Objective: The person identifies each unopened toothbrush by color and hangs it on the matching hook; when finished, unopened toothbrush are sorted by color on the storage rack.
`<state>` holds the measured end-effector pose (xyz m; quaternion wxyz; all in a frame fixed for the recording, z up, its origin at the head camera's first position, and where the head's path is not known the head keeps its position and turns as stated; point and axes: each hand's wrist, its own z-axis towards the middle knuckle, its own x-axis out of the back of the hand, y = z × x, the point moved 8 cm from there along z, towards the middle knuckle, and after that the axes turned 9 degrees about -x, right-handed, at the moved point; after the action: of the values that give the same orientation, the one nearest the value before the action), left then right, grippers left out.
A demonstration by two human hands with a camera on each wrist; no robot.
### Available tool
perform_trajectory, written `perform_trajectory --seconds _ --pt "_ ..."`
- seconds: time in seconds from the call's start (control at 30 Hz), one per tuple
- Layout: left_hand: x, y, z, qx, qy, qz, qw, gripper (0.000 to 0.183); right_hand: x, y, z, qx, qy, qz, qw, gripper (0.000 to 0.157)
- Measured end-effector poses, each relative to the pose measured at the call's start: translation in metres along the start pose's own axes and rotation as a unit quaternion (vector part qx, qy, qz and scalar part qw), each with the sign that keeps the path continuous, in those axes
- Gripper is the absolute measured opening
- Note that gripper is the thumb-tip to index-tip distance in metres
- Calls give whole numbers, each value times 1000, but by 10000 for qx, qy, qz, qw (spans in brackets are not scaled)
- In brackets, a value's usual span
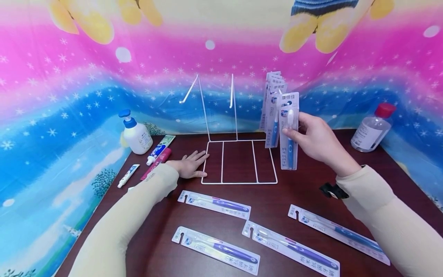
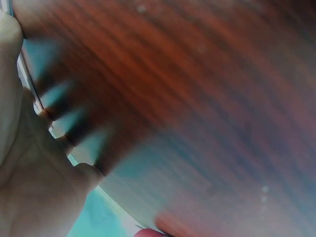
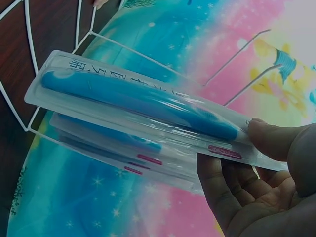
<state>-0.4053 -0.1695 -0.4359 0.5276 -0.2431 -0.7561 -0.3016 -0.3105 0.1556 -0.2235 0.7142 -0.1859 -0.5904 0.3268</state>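
My right hand (image 1: 313, 134) pinches a packaged toothbrush (image 1: 290, 148) with a blue handle between thumb and fingers. It stays upright, just in front of several toothbrush packs (image 1: 272, 132) hanging in a row at the right side of a white wire rack (image 1: 222, 163). In the right wrist view, the thumb presses the clear front of the held pack (image 3: 133, 103), and the hanging packs show behind it. My left hand (image 1: 189, 165) lies spread on the table, fingertips at the left edge of the rack's base. Two other rack arms (image 1: 232, 90) carry nothing.
Purple toothbrush packs (image 1: 216, 204) and a blue one (image 1: 340, 232) lie on the dark table in front. At left are a pump bottle (image 1: 137, 136) and several toothpaste tubes (image 1: 162, 148). A red-capped bottle (image 1: 372, 129) stands at right. Patterned cloth (image 1: 173, 50) hangs behind.
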Motion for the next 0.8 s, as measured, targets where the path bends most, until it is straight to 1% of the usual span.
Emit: perform_trajectory --seconds 0.3,0.43,0.6,0.8 --pt "0 2 0 -1 -34 -49 10000 80 -11 16 18 -310 -148 46 9994 53" --pt "0 2 0 -23 -41 -67 10000 80 -15 19 28 -326 -151 137 9993 53" --pt "0 0 0 6 -60 -54 10000 80 -16 21 41 -265 -47 203 9994 50" --pt "1 1 -2 50 -79 -88 9999 80 -17 25 54 -343 35 238 9991 49"
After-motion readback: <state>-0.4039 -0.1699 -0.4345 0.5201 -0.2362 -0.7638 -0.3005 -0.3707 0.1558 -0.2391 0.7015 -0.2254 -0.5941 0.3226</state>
